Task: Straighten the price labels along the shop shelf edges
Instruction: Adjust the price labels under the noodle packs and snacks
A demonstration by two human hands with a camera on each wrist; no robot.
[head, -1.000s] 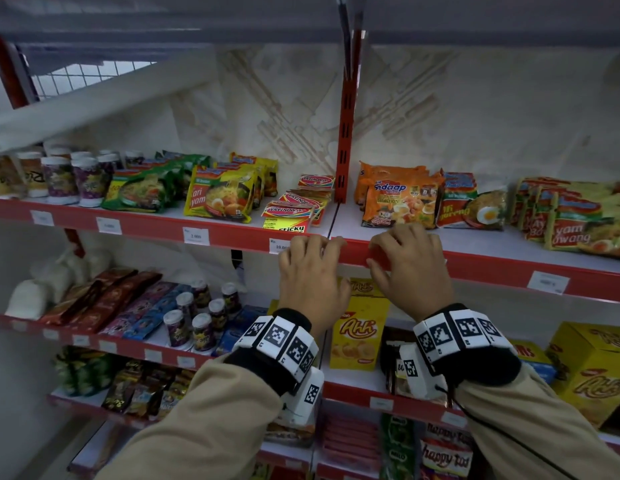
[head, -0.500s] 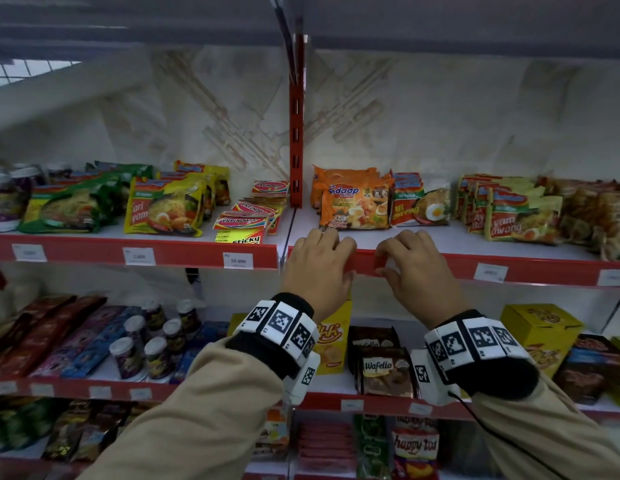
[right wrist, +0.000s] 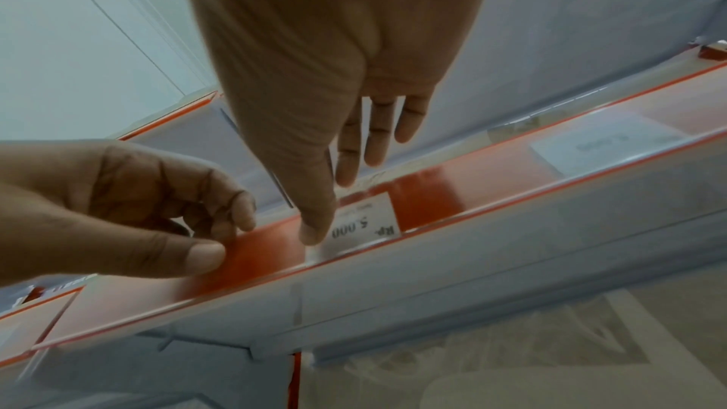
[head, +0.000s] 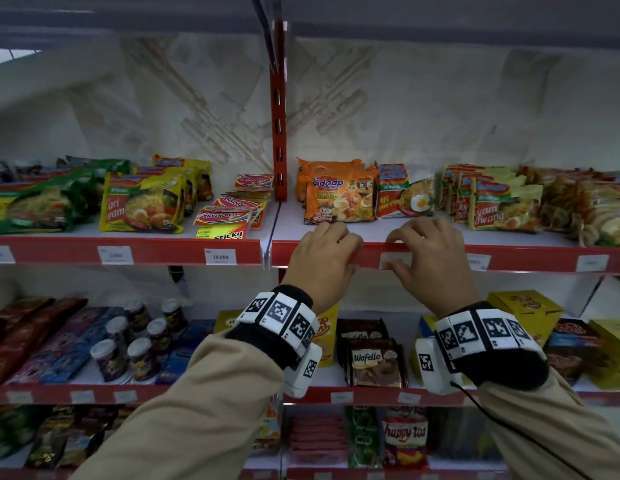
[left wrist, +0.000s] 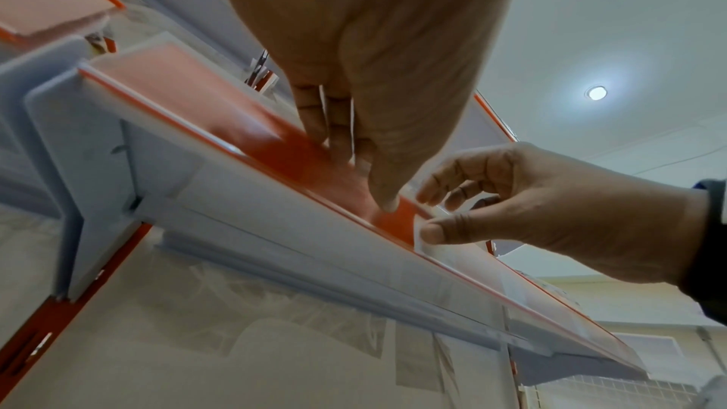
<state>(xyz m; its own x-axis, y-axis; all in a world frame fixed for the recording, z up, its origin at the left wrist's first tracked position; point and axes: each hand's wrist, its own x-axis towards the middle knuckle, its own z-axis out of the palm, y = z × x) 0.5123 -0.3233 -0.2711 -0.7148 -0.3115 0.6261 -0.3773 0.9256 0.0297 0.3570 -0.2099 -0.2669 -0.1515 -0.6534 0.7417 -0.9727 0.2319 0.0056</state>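
At centre-left the left labels (head: pixel 115 255) sit level — seemingly done. Mid-frame, the left hand (head: pixel 322 258) pinches the red shelf edge (head: pixel 369 256), thumb beneath; beside it the right hand (head: pixel 433 261) pinches the price label (head: pixel 393 261) against it. Far labels (head: pixel 592 263) at right and lower shelves (head: pixel 48 393) probably remain.

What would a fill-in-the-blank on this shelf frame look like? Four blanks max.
1. The left hand and right hand grip the shelf's ___ edge strip.
2. The label under the right thumb reads Rp. ___.
3. Left of the upright, the nearest label reads ___.
4. The Sedaap pack lies behind the ___ hand.
Missing: red; 5.000; 10.000; left.
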